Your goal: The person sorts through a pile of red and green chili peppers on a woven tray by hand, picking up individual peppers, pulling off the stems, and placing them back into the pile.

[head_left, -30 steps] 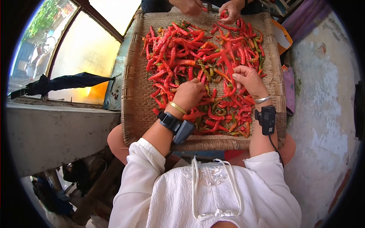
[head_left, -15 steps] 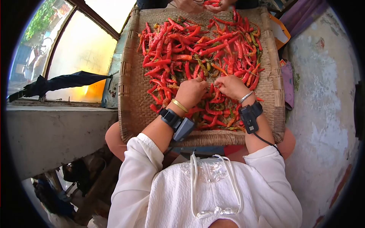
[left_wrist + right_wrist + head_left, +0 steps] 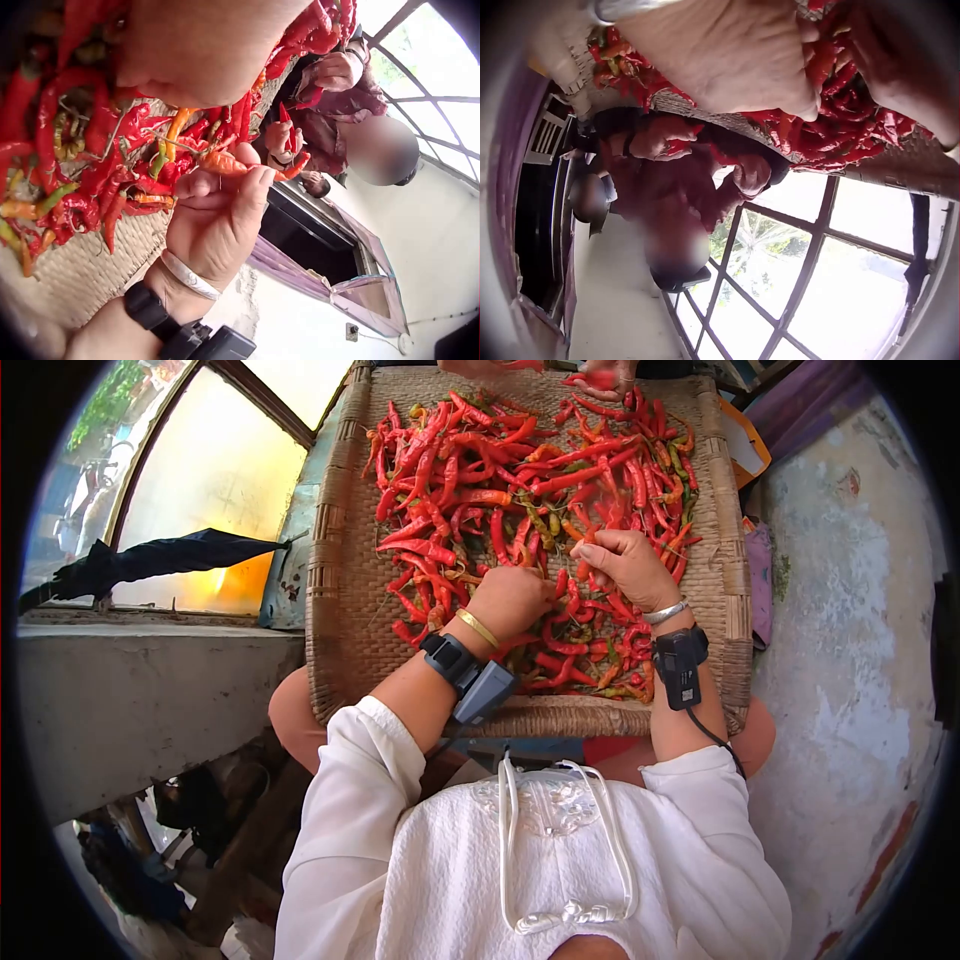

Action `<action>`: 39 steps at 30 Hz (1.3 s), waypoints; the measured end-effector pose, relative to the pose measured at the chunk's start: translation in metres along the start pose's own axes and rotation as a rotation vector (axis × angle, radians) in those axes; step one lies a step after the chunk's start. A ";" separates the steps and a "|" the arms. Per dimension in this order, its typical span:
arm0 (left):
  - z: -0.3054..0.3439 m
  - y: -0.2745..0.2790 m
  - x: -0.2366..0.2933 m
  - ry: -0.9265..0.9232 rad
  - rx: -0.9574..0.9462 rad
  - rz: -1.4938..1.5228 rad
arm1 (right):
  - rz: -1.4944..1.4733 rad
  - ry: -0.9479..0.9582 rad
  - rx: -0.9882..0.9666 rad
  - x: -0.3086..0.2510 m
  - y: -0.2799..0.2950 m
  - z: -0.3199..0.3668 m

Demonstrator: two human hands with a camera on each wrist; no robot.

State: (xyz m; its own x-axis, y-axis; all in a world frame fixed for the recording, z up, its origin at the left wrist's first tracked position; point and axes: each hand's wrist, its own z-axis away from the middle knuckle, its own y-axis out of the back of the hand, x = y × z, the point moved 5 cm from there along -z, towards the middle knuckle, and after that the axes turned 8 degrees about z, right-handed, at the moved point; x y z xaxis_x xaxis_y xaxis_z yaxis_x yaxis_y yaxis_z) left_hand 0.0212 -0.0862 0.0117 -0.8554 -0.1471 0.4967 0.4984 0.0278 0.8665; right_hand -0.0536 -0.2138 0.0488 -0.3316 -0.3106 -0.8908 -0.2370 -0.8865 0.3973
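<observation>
Red chillies (image 3: 498, 532) heaped in a woven tray (image 3: 340, 585), upper centre of the head view.
Right of centre, the right hand (image 3: 632, 567) pinches an orange-red chilli (image 3: 225, 163), clearest in the left wrist view; near the centre, the left hand (image 3: 508, 600) bends over the heap, its fingertips hidden, so I cannot tell whether it grips anything. A dark folded umbrella (image 3: 165, 560) shows at the left.
</observation>
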 end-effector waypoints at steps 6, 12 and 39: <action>0.001 0.036 0.012 -0.056 0.250 0.510 | -0.385 -0.012 -0.145 0.001 0.013 0.008; 0.003 0.026 -0.003 0.208 0.157 1.126 | -0.599 -0.089 -0.193 0.025 0.024 0.003; 0.008 0.034 -0.021 0.330 0.449 0.706 | -0.649 -0.092 0.070 0.003 0.005 -0.010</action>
State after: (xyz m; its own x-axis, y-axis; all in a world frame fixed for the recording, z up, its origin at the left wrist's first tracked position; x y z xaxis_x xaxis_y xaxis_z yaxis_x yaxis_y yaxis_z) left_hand 0.0554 -0.0746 0.0312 -0.2526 -0.2237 0.9414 0.7310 0.5932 0.3371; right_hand -0.0468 -0.2229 0.0461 -0.1770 0.3132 -0.9331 -0.4730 -0.8584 -0.1984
